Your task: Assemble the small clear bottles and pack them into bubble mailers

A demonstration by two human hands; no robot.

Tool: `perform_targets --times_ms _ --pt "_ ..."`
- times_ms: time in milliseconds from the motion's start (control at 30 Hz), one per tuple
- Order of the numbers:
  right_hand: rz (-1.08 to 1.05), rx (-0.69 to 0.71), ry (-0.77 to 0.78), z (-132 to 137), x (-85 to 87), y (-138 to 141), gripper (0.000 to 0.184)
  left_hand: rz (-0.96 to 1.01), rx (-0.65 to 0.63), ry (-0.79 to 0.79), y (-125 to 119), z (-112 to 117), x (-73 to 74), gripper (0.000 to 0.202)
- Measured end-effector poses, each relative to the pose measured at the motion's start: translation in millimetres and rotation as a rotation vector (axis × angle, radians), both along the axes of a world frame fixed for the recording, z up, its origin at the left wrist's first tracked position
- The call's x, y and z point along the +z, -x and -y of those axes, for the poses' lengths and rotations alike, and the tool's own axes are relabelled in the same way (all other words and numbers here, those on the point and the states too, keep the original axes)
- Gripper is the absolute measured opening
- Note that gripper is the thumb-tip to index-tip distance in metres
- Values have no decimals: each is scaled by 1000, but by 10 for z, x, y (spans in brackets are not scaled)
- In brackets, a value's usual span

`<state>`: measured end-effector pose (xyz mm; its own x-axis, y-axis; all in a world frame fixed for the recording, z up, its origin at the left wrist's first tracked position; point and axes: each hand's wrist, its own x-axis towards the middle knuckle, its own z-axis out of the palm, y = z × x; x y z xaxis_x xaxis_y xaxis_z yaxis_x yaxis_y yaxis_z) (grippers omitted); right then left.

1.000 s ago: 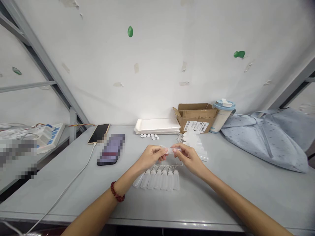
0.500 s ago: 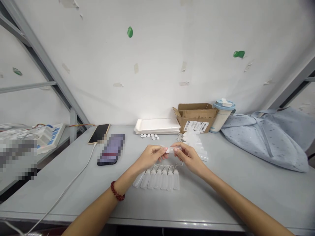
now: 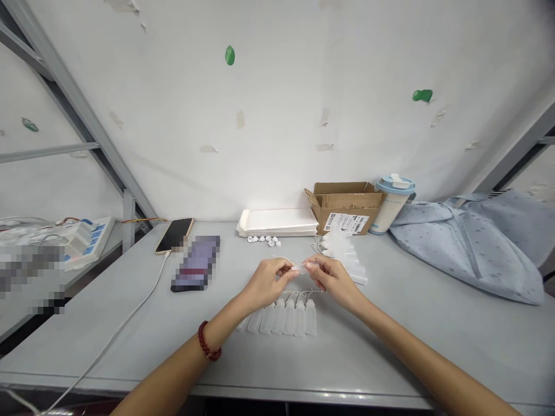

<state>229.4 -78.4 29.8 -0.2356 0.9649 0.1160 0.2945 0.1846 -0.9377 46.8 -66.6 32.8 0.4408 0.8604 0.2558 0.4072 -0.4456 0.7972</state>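
Above the middle of the table, my left hand (image 3: 271, 280) pinches a small white cap (image 3: 295, 268) between thumb and fingers. My right hand (image 3: 332, 276) is closed on a small translucent plastic bottle (image 3: 303, 268), mostly covered by its fingers, with its neck end meeting the cap. Below my hands lies a row of several similar capped bottles (image 3: 289, 318) with thin white cords; my left wrist partly hides its left end. Just behind my right hand is a pile of translucent bottles (image 3: 342, 248). Several loose white caps (image 3: 271, 241) lie farther back.
Along the wall stand a stack of white envelopes (image 3: 277, 222), an open cardboard box (image 3: 347, 211) and a blue-lidded cup (image 3: 390, 205). A light blue fabric bag (image 3: 468, 248) fills the right side. Two phones (image 3: 177, 234) lie left, one with a white cable (image 3: 130, 318).
My left hand has turned and shifted its grip around the cap, its thumb now lower and its fingers curled over. My right hand has barely moved, still holding the bottle.
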Motion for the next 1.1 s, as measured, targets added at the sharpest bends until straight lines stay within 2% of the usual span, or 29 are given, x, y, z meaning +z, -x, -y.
perform_targets --times_ms 133,200,333,500,600,800,933,1100 --pt "-93 15 89 -35 -52 4 39 -65 -1 -200 -18 9 -45 18" --pt "-119 27 110 -39 -46 6 42 -52 8 -225 -25 12 -43 17" --pt "-134 40 94 -21 11 9 40 38 -8 -39 -11 2 9 25" --pt "-93 54 -8 7 37 8 37 80 -82 216 18 -35 30 41" --pt "-83 49 -15 15 12 8 37 106 -114 274 14 -37 18 44" --pt "-111 54 8 24 -29 17 38 40 -84 297 28 -7 52 44" --pt "-180 45 98 22 12 20 42 42 -30 211 18 16 76 35" --pt "-218 8 243 15 66 30 45 -66 -39 -194 -7 18 13 29"
